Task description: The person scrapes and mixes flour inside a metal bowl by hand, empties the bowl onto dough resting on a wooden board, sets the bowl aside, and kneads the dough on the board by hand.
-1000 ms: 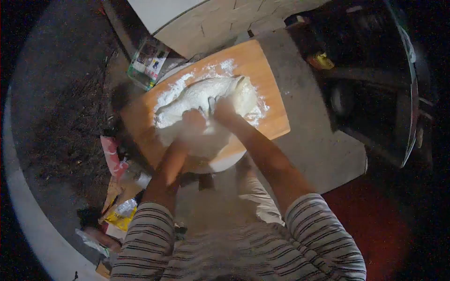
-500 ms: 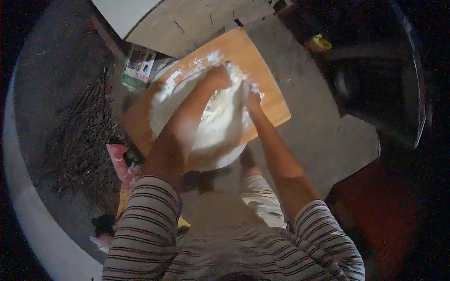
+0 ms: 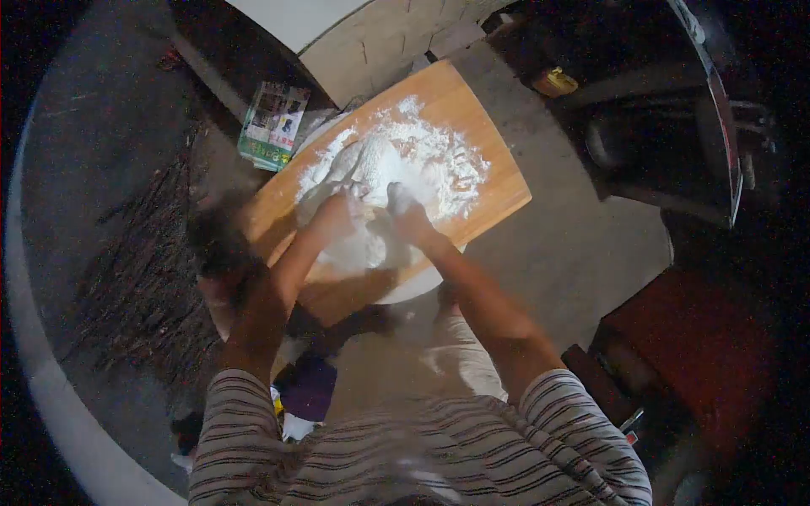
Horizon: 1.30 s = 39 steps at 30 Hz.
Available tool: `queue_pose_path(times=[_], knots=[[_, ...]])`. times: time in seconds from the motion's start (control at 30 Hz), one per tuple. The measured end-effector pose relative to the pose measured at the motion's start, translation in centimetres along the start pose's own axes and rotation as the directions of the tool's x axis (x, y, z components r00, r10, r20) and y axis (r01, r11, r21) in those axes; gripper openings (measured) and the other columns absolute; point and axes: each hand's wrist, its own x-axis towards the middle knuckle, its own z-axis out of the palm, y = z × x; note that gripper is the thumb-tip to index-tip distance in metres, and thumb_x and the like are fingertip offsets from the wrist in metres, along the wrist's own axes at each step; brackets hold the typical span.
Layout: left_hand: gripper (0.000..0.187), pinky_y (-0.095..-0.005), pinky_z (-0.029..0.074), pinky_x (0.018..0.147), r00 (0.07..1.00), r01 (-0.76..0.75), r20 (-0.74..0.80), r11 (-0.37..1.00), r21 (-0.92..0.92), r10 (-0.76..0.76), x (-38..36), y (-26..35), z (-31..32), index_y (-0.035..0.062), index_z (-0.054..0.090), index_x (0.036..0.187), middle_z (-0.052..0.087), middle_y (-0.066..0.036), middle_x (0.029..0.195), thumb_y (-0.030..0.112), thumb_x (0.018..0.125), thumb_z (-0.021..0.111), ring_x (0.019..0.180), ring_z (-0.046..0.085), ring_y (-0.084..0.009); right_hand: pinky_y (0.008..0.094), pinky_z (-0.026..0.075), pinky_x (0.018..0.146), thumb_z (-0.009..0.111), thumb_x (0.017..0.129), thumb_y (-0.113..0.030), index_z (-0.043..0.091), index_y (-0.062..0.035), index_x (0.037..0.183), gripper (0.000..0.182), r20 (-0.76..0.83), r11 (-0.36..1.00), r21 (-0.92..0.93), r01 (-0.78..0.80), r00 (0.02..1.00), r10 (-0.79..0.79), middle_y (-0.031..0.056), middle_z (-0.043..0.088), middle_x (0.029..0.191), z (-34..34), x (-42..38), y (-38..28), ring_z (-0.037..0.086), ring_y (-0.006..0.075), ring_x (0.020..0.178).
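A pale mass of dough (image 3: 371, 164), dusted white, lies on a wooden board (image 3: 485, 152) with flour (image 3: 451, 173) scattered over its surface. At the dough's near left part, my left hand (image 3: 337, 212) has its fingers closed on it. My right hand (image 3: 407, 212) is a short way to the right, its fingers curled at the dough's right side and blurred by motion. Under the near edge of the board, part of a round white surface (image 3: 413, 287) shows.
A printed box or packet (image 3: 273, 126) stands left of the board. Thin dark twigs (image 3: 139, 270) lie on the floor at left. A dark purple item (image 3: 307, 388) is near my legs. A reddish surface (image 3: 692, 346) is at right, a yellow object (image 3: 554, 83) at upper right.
Both hands have come back toward my body, pulling the dough nearer and folding it. More of the floured board now shows beyond them. The view has shifted slightly.
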Motion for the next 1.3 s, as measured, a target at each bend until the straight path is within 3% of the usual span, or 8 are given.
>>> queue_pose_path(times=[0.1,0.2,0.6,0.7,0.8,0.87,1.03,1.3], knots=[[0.023,-0.0387,0.046,0.06,0.988,-0.023,-0.131,0.91,0.414,0.085,-0.4,-5.7,7.1,-0.0067,0.053,0.085,0.057,-0.019,0.073,0.008,0.069,0.045,0.066,0.058,-0.0285,0.0395,0.04,0.074,0.048,0.071,-0.02,0.044,-0.0002,0.1,0.035,-0.075,0.989,-0.115,0.089,0.992,-0.098,0.0205,0.05,0.096,3.0,0.2,2.3,0.048,0.0335,0.089],[0.038,-0.0421,0.039,0.082,0.938,0.267,0.131,0.911,0.314,-0.32,0.9,-3.4,6.5,0.0,0.039,0.112,0.049,-0.027,0.1,0.011,0.076,0.038,0.09,0.051,-0.0368,0.0376,0.04,0.077,0.048,0.069,-0.016,0.049,0.0018,0.097,0.033,0.048,0.958,-0.285,0.021,0.999,-0.008,0.0224,0.052,0.094,2.1,0.8,1.6,0.05,0.033,0.089],[0.03,-0.0433,0.042,0.074,0.968,0.252,-0.112,0.863,0.437,-0.226,4.9,-4.2,9.9,-0.0014,0.047,0.101,0.056,-0.021,0.088,0.015,0.077,0.04,0.08,0.056,-0.0342,0.0362,0.039,0.076,0.056,0.067,-0.028,0.054,-0.0002,0.095,0.039,0.185,0.654,-0.748,0.114,0.982,0.04,0.0188,0.054,0.09,0.3,5.2,4.1,0.051,0.0308,0.089],[0.03,-0.0397,0.042,0.077,0.929,0.37,-0.065,0.902,0.224,-0.365,4.1,-3.6,8.2,0.001,0.052,0.099,0.057,-0.018,0.09,0.017,0.075,0.046,0.083,0.056,-0.0311,0.0337,0.042,0.077,0.054,0.071,-0.019,0.055,0.002,0.093,0.03,0.155,0.882,-0.39,-0.265,0.925,0.347,0.0139,0.055,0.098,-0.2,4.3,4.4,0.053,0.0291,0.089],[0.033,-0.0365,0.042,0.078,0.927,-0.149,-0.307,0.964,0.222,0.214,1.5,-6.3,8.3,0.0071,0.053,0.103,0.058,-0.017,0.088,0.022,0.074,0.051,0.082,0.056,-0.032,0.0317,0.043,0.075,0.052,0.074,-0.016,0.056,0.0013,0.09,0.024,0.032,0.866,-0.3,0.4,0.912,-0.41,0.0122,0.055,0.097,-0.8,-0.3,6.1,0.054,0.0249,0.088],[0.034,-0.0322,0.041,0.081,0.989,-0.07,-0.126,0.993,0.092,0.082,-1.4,-5.8,5.2,0.0113,0.053,0.105,0.056,-0.017,0.095,0.025,0.074,0.054,0.089,0.053,-0.0299,0.0291,0.042,0.076,0.052,0.076,-0.018,0.051,-0.0006,0.099,0.029,-0.294,0.858,0.464,0.221,0.952,-0.086,0.0083,0.055,0.096,-0.8,-3.8,4.4,0.052,0.0197,0.088],[0.04,-0.033,0.04,0.077,0.758,0.065,-0.637,0.987,-0.145,-0.143,-3.7,-14.7,5.4,0.0,0.049,0.105,0.056,-0.015,0.094,0.023,0.073,0.055,0.088,0.053,-0.0262,0.0238,0.039,0.071,0.05,0.082,-0.022,0.049,-0.0021,0.105,0.03,-0.435,0.661,0.75,-0.012,0.745,0.506,0.0079,0.052,0.094,6.5,-8.0,10.5,0.048,0.0138,0.087],[0.043,-0.0288,0.042,0.067,0.679,0.364,-0.243,0.605,-0.708,-0.693,-5.8,-11.7,6.7,0.0029,0.047,0.109,0.055,-0.009,0.086,0.029,0.076,0.054,0.077,0.052,-0.0184,0.0301,0.038,0.077,0.039,0.084,-0.039,0.033,-0.0025,0.121,0.052,-0.283,0.332,0.943,0.013,0.556,0.782,0.0112,0.044,0.11,16.6,-7.1,9.3,0.045,0.0189,0.094]])
